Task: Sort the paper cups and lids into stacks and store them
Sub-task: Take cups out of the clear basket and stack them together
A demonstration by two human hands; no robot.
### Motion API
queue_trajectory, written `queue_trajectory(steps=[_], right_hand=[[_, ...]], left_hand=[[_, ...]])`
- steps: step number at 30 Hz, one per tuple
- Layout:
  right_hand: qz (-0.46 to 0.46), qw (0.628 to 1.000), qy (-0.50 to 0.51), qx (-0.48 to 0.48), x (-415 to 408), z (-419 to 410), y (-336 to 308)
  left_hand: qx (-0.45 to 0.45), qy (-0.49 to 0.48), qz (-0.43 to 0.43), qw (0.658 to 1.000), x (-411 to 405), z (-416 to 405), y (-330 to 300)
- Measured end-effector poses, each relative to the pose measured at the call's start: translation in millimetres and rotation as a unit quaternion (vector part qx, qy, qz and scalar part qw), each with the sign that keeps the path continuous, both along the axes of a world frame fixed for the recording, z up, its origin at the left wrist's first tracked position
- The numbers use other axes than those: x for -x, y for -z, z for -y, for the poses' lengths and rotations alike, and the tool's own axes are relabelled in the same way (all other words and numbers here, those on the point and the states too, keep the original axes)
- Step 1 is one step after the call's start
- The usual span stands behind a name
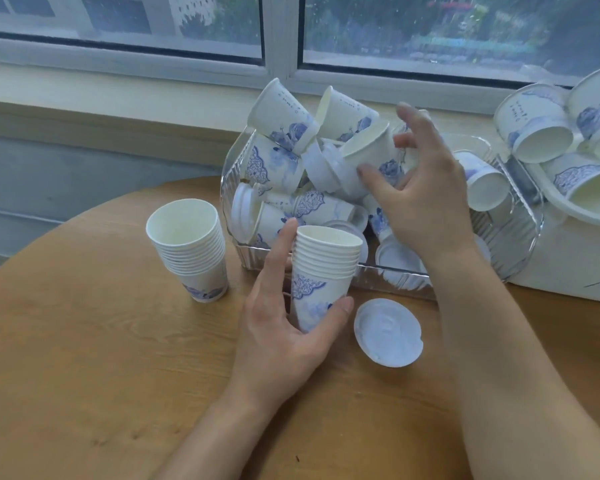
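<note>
Behind right hand [426, 199], bin [520, 251] contents hidden — cups [281, 116] overlapping

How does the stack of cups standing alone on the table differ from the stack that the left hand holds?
The free stack stands on the wooden table, touched by no hand; the held stack is gripped by the left hand. The free stack stands left of the clear tray; the held stack is in front of it. Both are upright nested white cups with blue print, mouths up.
</note>
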State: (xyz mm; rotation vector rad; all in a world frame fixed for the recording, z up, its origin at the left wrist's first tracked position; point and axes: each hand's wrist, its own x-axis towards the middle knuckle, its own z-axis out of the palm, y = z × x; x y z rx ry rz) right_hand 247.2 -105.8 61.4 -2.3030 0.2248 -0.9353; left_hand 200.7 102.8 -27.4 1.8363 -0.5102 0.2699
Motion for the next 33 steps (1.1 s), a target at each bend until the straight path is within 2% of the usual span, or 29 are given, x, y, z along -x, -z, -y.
queue_trajectory(steps=[6,13,20,24,27,30,33], right_hand=[[-0.064,0.997,-0.013,0.042,4,-6,-4],[-0.064,0.997,0.007,0.045,7,-2,-3],[-0.121,0.991,0.006,0.059,8,0,-3],[-0.050,0.998,0.020,-0.018,15,2,-17],[-0.031,0.990,-0.036,-0.130,19,2,-29],[-0.064,0.956,-0.164,-0.236,23,-3,-36],[-0.121,0.938,-0.235,-0.222,25,-13,-38]], left_hand=[[-0.001,0.000,-0.007,1.000,2,1,-1],[-0.002,0.000,-0.013,1.000,2,1,-1],[-0.005,-0.001,-0.015,1.000,3,1,-1],[-0.002,-0.001,-0.015,1.000,1,1,0],[-0.001,-0.002,-0.020,1.000,2,2,0],[0.005,0.004,-0.022,1.000,2,1,-1],[0.013,0.010,-0.026,1.000,2,1,-2]])
